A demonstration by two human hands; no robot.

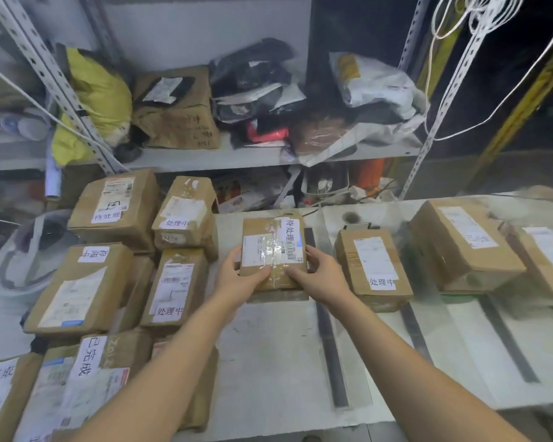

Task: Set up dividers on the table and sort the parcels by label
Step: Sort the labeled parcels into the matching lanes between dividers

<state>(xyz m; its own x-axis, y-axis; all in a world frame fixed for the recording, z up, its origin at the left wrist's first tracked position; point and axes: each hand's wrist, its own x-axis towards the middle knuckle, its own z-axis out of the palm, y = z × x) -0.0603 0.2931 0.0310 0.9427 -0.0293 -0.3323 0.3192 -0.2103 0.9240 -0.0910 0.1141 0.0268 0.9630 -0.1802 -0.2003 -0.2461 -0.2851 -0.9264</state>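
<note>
A brown cardboard parcel (273,247) with a white handwritten label sits in the middle of the white table (268,362), left of the first divider. My left hand (240,277) grips its near left corner and my right hand (320,274) grips its near right edge. Three dark divider strips (331,346) (414,333) (508,339) lie front to back across the table. Between the first two strips rests another labelled parcel (372,266). Two more parcels (463,245) (546,260) lie further right. A pile of several labelled parcels (109,275) fills the left of the table.
Behind the table a metal shelf (237,157) holds a yellow bag (99,97), a crumpled carton (179,110) and black and white plastic mailers (256,81). White cords (460,43) hang at the upper right. A white tub (29,256) stands at the far left.
</note>
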